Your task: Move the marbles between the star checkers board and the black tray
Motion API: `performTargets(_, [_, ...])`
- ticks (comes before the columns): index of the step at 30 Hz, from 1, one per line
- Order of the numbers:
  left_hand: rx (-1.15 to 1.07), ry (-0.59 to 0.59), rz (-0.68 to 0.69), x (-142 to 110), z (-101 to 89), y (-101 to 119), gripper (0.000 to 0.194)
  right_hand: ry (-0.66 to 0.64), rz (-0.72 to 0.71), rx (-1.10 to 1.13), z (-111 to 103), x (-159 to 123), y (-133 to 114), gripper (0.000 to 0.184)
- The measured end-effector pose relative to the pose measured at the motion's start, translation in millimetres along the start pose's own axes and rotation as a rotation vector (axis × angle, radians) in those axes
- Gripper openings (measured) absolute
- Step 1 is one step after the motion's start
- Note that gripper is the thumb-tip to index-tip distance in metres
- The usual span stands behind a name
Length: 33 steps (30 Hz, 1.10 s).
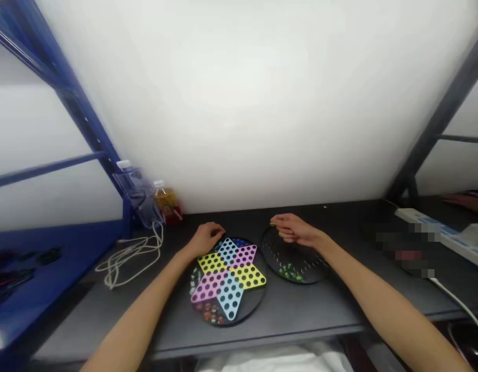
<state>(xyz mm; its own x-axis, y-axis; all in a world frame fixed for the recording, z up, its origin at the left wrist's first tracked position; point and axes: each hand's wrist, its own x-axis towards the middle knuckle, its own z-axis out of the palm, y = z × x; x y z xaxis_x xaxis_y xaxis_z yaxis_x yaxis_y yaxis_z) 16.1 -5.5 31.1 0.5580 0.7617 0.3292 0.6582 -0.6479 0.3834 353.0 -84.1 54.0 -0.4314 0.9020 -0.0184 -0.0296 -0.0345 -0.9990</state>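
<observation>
A round Chinese checkers board [230,295] with a pink, yellow and blue star of dark holes lies on the dark desk. Marbles sit in clear pockets around the star, red ones [211,313] at the front among them. My left hand [206,238] rests by the board's back-left rim, thumb and fingers apart with a gap between them. To the right is a round clear lid [301,282] with a black rim, holding several green marbles [290,272]. Above its back edge, my right hand [295,229] pinches a small yellow piece [272,223], mostly covered by the fingertips.
A white cable [124,253] lies coiled at left, near a clear pitcher [140,194] and a bottle of amber drink [167,202]. At right are a power strip [440,232] and a white cord [458,301]. Blue posts [79,113] stand left; a white wall is behind.
</observation>
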Motion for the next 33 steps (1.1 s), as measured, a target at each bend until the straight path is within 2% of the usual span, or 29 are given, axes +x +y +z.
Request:
performTargets(5, [0.018, -0.007, 0.008, -0.3, -1.2, 2.1, 0.028, 0.106, -0.017, 0.288, -17.9, 6.4, 4.9, 0.027])
performTargets(10, [0.005, 0.006, 0.002, -1.2, -0.7, 2.7, 0.028, 0.119, -0.058, 0.363, -10.3, 8.6, 5.4, 0.034])
performTargets(13, [0.002, 0.007, 0.013, -1.3, 0.3, 0.9, 0.027, 0.115, 0.006, 0.143, -4.6, 9.0, 7.7, 0.043])
performTargets(15, [0.004, 0.001, 0.015, -1.2, 0.9, -0.5, 0.026, 0.136, 0.041, -0.189, -2.7, 8.4, 10.1, 0.044])
performTargets(18, [0.017, -0.002, 0.008, -1.0, 1.6, -1.6, 0.027, 0.204, -0.015, -0.797, -0.7, 6.1, 14.6, 0.041])
performTargets(21, [0.023, 0.003, 0.012, -1.0, 1.6, -0.9, 0.027, 0.168, -0.023, -1.167, 3.8, 3.0, 18.0, 0.035])
performTargets(25, [0.032, 0.002, 0.014, -1.3, 0.8, 1.1, 0.027, 0.055, -0.002, -1.316, 11.0, -1.7, 14.8, 0.031])
performTargets(29, [0.051, -0.002, 0.019, -1.6, 0.2, 1.5, 0.026, -0.096, -0.036, -1.264, 12.4, -8.3, 4.3, 0.028])
performTargets(33, [0.065, -0.002, 0.019, -2.1, -0.2, 2.6, 0.026, -0.168, -0.066, -1.188, 10.6, -14.2, -4.3, 0.026])
